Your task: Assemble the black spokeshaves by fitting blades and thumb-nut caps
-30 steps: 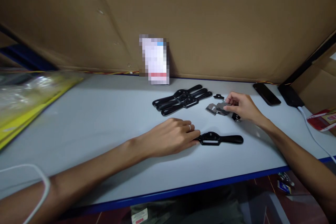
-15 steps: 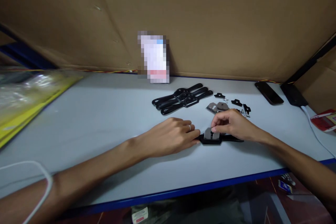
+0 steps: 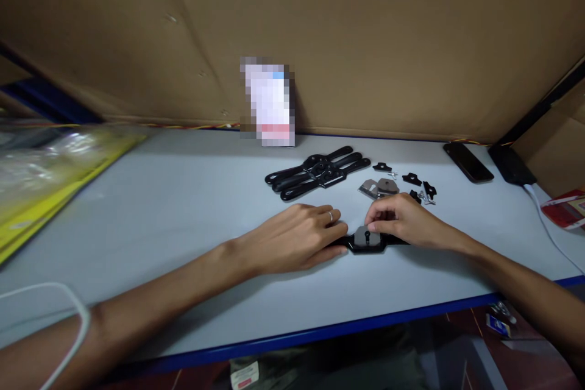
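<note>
A black spokeshave body (image 3: pixel 369 250) lies on the white table, its handles pointing left and right. My left hand (image 3: pixel 307 237), with a ring on one finger, is closed around the left handle. A grey metal blade (image 3: pixel 362 236) with a slot rests on the middle of the body, a dark screw showing through the slot. The thumb and fingertips of my right hand (image 3: pixel 402 218) pinch at the blade's upper edge. Under that hand the right handle is partly hidden. Loose blades (image 3: pixel 387 186) lie just behind it.
Several black spokeshave bodies (image 3: pixel 320 172) are stacked behind my left hand. Black cap plates (image 3: pixel 412 179) and small silver screws (image 3: pixel 428 198) lie at the right. Farther right are a phone (image 3: pixel 468 162) and a black device (image 3: pixel 512 164) with a white cable. Plastic-wrapped yellow packaging (image 3: pixel 59 189) is at the left.
The blade has tipped down flatter onto the spokeshave body. My right hand has shifted slightly left and down with it; my left hand stays on the handle.
</note>
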`<state>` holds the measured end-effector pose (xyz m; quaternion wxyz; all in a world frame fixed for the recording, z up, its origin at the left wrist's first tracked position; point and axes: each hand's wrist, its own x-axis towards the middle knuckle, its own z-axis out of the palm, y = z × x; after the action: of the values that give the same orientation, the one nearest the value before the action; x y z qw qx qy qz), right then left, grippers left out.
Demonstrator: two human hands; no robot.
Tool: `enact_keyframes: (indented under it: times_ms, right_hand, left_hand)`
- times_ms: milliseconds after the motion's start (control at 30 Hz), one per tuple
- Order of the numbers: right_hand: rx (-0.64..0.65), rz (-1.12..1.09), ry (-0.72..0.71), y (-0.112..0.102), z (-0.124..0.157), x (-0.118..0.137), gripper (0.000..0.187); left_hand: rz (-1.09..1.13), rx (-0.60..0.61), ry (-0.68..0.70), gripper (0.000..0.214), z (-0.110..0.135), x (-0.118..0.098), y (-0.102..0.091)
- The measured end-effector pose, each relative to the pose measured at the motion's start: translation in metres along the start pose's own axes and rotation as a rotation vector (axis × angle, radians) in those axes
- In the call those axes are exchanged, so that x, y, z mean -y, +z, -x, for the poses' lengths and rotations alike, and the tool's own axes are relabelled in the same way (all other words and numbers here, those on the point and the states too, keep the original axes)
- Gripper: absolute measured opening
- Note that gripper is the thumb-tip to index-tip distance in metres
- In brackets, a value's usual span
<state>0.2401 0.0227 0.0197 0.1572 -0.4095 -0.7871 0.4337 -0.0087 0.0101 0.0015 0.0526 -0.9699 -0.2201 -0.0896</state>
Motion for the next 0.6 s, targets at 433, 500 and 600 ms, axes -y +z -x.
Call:
enact_keyframes:
  times_ms: [433, 500, 600]
  right_hand:
    - [-0.163, 0.115, -0.047, -0.015, 0.003, 0.005, 0.017]
    - [-0.386, 0.237, -0.059, -0.034, 0.005, 0.002, 0.028]
    - [-0.622, 0.509, -0.014, -0.066, 0.005, -0.014, 0.024]
  left_hand:
    - [0.041, 0.018, -0.018, 0.031, 0.000, 0.000, -0.002]
    - [0.036, 0.028, -0.020, 0.032, 0.001, 0.001, -0.001]
    - [0.031, 0.041, -0.025, 0.033, 0.002, 0.001, -0.001]
